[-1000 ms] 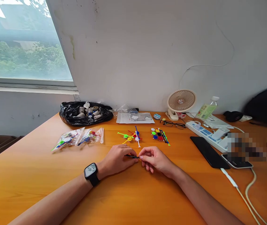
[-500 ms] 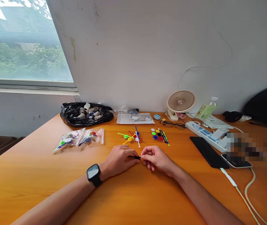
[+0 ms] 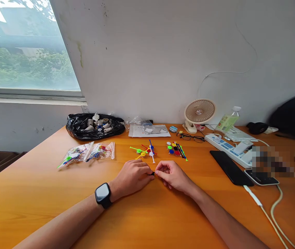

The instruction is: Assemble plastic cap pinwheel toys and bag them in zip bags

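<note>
My left hand, with a smartwatch on its wrist, is closed on a small black plastic piece, mostly hidden by the fingers. My right hand pinches at the piece's right end with thumb and forefinger, its other fingers curled. Just beyond the hands lie several coloured plastic sticks with round discs, in green, yellow, red, blue and white. To their right is a group of loose coloured discs beside a bundle of thin sticks.
Two clear zip bags of coloured parts lie at left, before a black plastic bag. Behind are papers, glasses and a clip fan. At right are a phone, a power strip and a bottle.
Less of the black piece shows between my hands, and my left fingers cover more of it. My right fingertips have shifted slightly left. The other things on the table stay in place.
</note>
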A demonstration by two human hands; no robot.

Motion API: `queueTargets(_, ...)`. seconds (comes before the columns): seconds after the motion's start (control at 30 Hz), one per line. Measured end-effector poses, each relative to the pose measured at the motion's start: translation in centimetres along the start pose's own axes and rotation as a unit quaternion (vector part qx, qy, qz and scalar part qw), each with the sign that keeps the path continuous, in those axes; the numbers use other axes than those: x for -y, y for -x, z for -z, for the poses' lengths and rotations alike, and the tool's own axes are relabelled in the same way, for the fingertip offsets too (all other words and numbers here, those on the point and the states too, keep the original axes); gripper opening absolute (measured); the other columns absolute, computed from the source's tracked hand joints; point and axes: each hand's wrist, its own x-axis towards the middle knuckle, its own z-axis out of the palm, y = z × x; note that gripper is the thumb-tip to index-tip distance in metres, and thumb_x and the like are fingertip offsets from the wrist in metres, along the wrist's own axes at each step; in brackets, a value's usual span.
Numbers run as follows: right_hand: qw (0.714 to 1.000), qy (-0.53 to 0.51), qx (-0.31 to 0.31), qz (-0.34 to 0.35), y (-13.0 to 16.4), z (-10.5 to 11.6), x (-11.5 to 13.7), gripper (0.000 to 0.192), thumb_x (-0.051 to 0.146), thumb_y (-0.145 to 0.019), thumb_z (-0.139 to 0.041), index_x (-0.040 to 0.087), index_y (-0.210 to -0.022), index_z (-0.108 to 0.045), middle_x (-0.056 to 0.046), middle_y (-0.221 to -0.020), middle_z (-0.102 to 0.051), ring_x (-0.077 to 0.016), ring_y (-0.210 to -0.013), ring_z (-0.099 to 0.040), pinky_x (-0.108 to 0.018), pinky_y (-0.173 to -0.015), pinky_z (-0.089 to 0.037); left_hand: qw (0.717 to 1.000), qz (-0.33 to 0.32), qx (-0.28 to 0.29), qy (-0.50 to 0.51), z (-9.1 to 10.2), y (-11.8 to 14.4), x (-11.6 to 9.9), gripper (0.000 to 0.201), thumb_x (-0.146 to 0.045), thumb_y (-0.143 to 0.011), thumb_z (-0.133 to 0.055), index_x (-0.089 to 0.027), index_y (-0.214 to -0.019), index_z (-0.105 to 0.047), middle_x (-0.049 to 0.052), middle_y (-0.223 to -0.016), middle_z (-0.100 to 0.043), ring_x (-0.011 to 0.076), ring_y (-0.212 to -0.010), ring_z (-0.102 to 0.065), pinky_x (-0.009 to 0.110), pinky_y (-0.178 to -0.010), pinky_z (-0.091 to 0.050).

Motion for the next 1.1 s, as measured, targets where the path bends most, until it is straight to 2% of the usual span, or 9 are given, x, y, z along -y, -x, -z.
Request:
queueTargets(0.43, 0.990, 0.127, -0.018, 0.064, 0.6, 0.2, 1.0, 0.012, 0.028, -0.088, -0.064, 0.019, -0.082, -0.066, 0.004, -0.056, -0.059, -0.0100, -0.043, -0.048, -0.021, -0.041, -0.035, 1.000, -0.006, 0.016, 0.005, 0.0, -0.1, -0.2, 0.014, -0.033, -0.098, -0.068, -0.024, -0.088, -0.071, 0.005, -0.091, -0.075, 0.0228, -0.088, -0.069, 0.036, -0.081, -0.055)
queueTargets(0.53, 0.981, 0.161, -0.041, 0.099, 0.6, 0.6, 1.1, 0.014, 0.030, -0.090, -0.063, 0.019, -0.084, -0.068, 0.000, -0.068, -0.067, -0.0108, -0.049, -0.052, -0.023, -0.046, -0.037, 1.000, -0.007, 0.009, 0.013, 0.1, 0.0, -0.1, 0.010, -0.034, -0.096, -0.070, -0.023, -0.094, -0.071, 0.005, -0.095, -0.074, 0.0235, -0.090, -0.068, 0.036, -0.081, -0.055)
queueTargets(0.67, 0.965, 0.194, -0.118, 0.131, 0.6, 1.5, 1.3, 0.022, 0.040, -0.094, -0.062, 0.020, -0.093, -0.071, -0.004, -0.091, -0.074, -0.0104, -0.050, -0.049, -0.026, -0.048, -0.037, 0.999, -0.009, -0.004, 0.031, 0.3, 0.2, -0.4, 0.017, -0.039, -0.095, -0.070, -0.024, -0.103, -0.071, 0.006, -0.099, -0.074, 0.0243, -0.093, -0.068, 0.038, -0.083, -0.055)
queueTargets(0.73, 0.956, 0.212, -0.157, 0.132, 0.8, 1.6, 1.4, 0.026, 0.045, -0.095, -0.063, 0.021, -0.100, -0.072, -0.003, -0.082, -0.072, -0.0123, -0.050, -0.049, -0.027, -0.051, -0.038, 0.999, -0.002, -0.012, 0.039, 0.5, 0.2, -0.5, 0.017, -0.039, -0.096, -0.069, -0.024, -0.104, -0.071, 0.007, -0.102, -0.074, 0.0246, -0.096, -0.068, 0.038, -0.086, -0.055)
queueTargets(0.8, 0.953, 0.216, -0.171, 0.126, 1.2, 1.5, 1.7, 0.034, 0.049, -0.094, -0.065, 0.021, -0.111, -0.071, 0.001, -0.064, -0.063, -0.0148, -0.050, -0.050, -0.028, -0.053, -0.038, 0.998, 0.014, -0.029, 0.046, 0.8, 0.1, -0.6, 0.019, -0.039, -0.099, -0.066, -0.025, -0.110, -0.071, 0.008, -0.105, -0.074, 0.0256, -0.098, -0.068, 0.040, -0.088, -0.055)
queueTargets(0.87, 0.970, 0.182, -0.113, 0.113, 1.7, 1.3, 2.3, 0.039, 0.056, -0.094, -0.066, 0.022, -0.111, -0.073, 0.004, -0.053, -0.050, -0.0149, -0.049, -0.046, -0.028, -0.051, -0.035, 0.996, 0.037, -0.059, 0.057, 1.1, 0.1, -0.6, 0.021, -0.038, -0.103, -0.059, -0.025, -0.117, -0.068, 0.008, -0.110, -0.073, 0.0261, -0.102, -0.067, 0.041, -0.091, -0.054)
queueTargets(0.97, 0.993, 0.060, -0.010, 0.100, 2.4, 1.4, 3.5, 0.049, 0.066, -0.095, -0.059, 0.020, -0.082, -0.071, 0.005, -0.051, -0.037, -0.0114, -0.046, -0.032, -0.027, -0.048, -0.025, 0.988, 0.071, -0.112, 0.074, 1.5, 0.1, -0.3, 0.023, -0.035, -0.110, -0.047, -0.024, -0.119, -0.066, 0.009, -0.112, -0.073, 0.0249, -0.104, -0.066, 0.040, -0.093, -0.052)
queueTargets(1.0, 0.995, 0.017, -0.014, 0.101, 2.6, 1.6, 3.8, 0.053, 0.067, -0.096, -0.057, 0.020, -0.075, -0.068, 0.006, -0.050, -0.033, -0.0108, -0.046, -0.028, -0.028, -0.047, -0.023, 0.986, 0.080, -0.127, 0.077, 1.6, 0.1, -0.2, 0.024, -0.034, -0.110, -0.045, -0.024, -0.118, -0.066, 0.008, -0.111, -0.072, 0.0244, -0.103, -0.066, 0.040, -0.093, -0.052)
queueTargets(1.1, 0.988, -0.056, -0.096, 0.107, 2.4, 2.5, 4.3, 0.052, 0.068, -0.093, -0.060, 0.021, -0.074, -0.067, 0.006, -0.050, -0.031, -0.0104, -0.046, -0.025, -0.028, -0.047, -0.023, 0.982, 0.093, -0.147, 0.078, 1.6, 0.1, 0.0, 0.025, -0.033, -0.111, -0.044, -0.024, -0.114, -0.067, 0.008, -0.109, -0.072, 0.0239, -0.103, -0.065, 0.039, -0.092, -0.051)
